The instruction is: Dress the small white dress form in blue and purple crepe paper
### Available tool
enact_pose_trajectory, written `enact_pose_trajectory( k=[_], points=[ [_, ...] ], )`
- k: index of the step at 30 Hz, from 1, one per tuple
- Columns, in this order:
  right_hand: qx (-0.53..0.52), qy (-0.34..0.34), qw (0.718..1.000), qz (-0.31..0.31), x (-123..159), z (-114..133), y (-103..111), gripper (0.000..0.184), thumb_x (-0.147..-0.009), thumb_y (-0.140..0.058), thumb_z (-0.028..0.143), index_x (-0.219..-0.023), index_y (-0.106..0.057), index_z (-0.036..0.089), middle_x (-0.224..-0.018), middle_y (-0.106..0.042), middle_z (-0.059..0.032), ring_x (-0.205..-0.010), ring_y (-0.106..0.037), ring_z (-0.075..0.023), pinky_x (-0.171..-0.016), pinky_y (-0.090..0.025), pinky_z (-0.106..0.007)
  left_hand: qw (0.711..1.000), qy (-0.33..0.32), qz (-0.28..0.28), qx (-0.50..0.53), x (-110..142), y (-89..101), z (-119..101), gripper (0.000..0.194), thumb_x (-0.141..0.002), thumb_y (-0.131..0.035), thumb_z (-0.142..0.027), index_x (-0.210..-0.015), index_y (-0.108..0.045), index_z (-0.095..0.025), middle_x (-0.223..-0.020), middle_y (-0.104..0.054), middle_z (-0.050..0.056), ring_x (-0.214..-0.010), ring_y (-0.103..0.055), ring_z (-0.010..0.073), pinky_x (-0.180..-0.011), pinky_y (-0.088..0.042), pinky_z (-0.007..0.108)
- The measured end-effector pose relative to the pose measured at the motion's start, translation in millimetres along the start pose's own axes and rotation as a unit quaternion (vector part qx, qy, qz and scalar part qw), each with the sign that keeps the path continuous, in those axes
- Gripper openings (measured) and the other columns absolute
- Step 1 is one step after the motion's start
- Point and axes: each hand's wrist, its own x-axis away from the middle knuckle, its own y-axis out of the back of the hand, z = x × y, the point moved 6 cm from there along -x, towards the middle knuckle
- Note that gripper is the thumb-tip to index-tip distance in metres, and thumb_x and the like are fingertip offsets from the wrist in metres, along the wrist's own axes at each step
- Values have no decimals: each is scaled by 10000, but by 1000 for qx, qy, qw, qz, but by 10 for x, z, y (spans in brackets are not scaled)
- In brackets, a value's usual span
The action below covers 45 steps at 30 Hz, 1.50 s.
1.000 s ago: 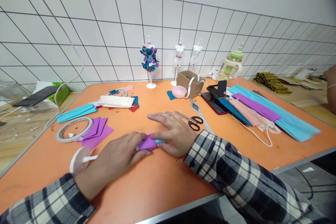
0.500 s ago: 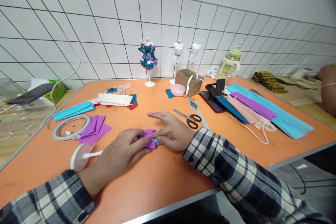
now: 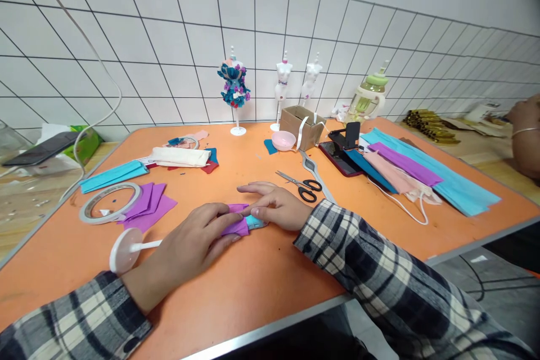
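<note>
A small mannequin lies flat on the orange table (image 3: 261, 292), wrapped in purple fabric (image 3: 237, 227) over a blue layer (image 3: 254, 222). Its white stand and round base (image 3: 124, 250) stick out to the left. My left hand (image 3: 192, 243) lies over the mannequin and pinches the purple fabric. My right hand (image 3: 276, 206) presses its fingertips on the fabric's right end, index finger stretched out to the left.
Black-handled scissors (image 3: 301, 186) lie just behind my right hand. A tape roll (image 3: 110, 201) and purple sheets (image 3: 151, 203) sit at the left. Folded blue, pink and purple fabric (image 3: 415, 171), a phone on a holder (image 3: 342, 149), a cardboard box (image 3: 300, 126) and dress-form mannequins (image 3: 233, 87) stand behind. Another person's hand (image 3: 525, 135) shows at the far right.
My right hand has curled and shifted so that only its fingertips press the fabric; the blue layer now shows at the right end. The view has drifted slightly.
</note>
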Motion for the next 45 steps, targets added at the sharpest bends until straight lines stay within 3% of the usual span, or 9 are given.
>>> enact_pose_trajectory(
  k=[8,19,23,29,34,37,40,45],
  points=[
    [-72,-39,996,-25,-1,-39,-30,211,-948,-606,273,-990,-805,218,-1384,-626,-90,-1293,-580,-239,-1104,-430,-408,1000,1,17,14,-2,-37,10,317,-978,-538,-290,-1281,-587,-211,-1127,-614,107,-1008,-628,227,-856,-546,356],
    [-72,4,988,-135,13,49,109,200,-917,-593,205,-972,-785,197,-1139,-754,-77,-1104,-686,-187,-1011,-507,-357,1000,-17,8,13,14,-24,-1,242,-963,-567,-277,-1191,-620,-212,-1088,-632,96,-977,-631,217,-832,-540,327],
    [-3,38,990,-135,15,76,139,154,-893,-625,196,-908,-779,198,-1096,-761,-73,-1061,-693,-186,-988,-507,-370,1000,-20,-3,9,6,-14,4,257,-956,-579,-292,-1199,-624,-224,-1083,-650,93,-981,-645,221,-834,-545,328],
    [96,92,985,-106,21,172,45,207,-901,-602,228,-1009,-778,240,-1199,-727,-54,-1106,-651,-192,-1018,-472,-390,999,-16,-17,22,9,-1,-3,365,-923,-639,-330,-1257,-568,-202,-1121,-679,105,-1044,-652,252,-883,-544,360],
    [168,112,975,-96,48,220,-30,269,-835,-584,198,-1003,-787,254,-1248,-709,-22,-1160,-598,-245,-1019,-450,-457,997,25,-39,66,44,-2,43,333,-896,-674,-336,-1150,-515,-191,-1008,-667,72,-856,-666,196,-742,-551,315],
    [198,114,969,-89,61,235,-47,256,-811,-596,196,-955,-791,279,-1267,-702,-1,-1193,-575,-256,-1026,-427,-473,995,31,-46,83,51,-5,55,307,-896,-673,-319,-1125,-510,-194,-1013,-670,70,-851,-669,189,-732,-550,309],
    [217,123,965,-83,66,250,-43,234,-796,-617,195,-923,-788,292,-1266,-702,7,-1216,-559,-265,-1037,-404,-486,997,24,-28,74,30,-8,42,306,-902,-663,-325,-1154,-544,-199,-1061,-685,85,-927,-673,216,-776,-558,327],
    [171,108,975,-90,45,212,32,275,-852,-585,192,-1047,-764,266,-1271,-697,-36,-1189,-593,-236,-1045,-437,-451,999,1,2,43,-6,-11,14,276,-932,-618,-336,-1184,-604,-224,-1098,-678,82,-993,-659,222,-839,-557,336]
  ],
)
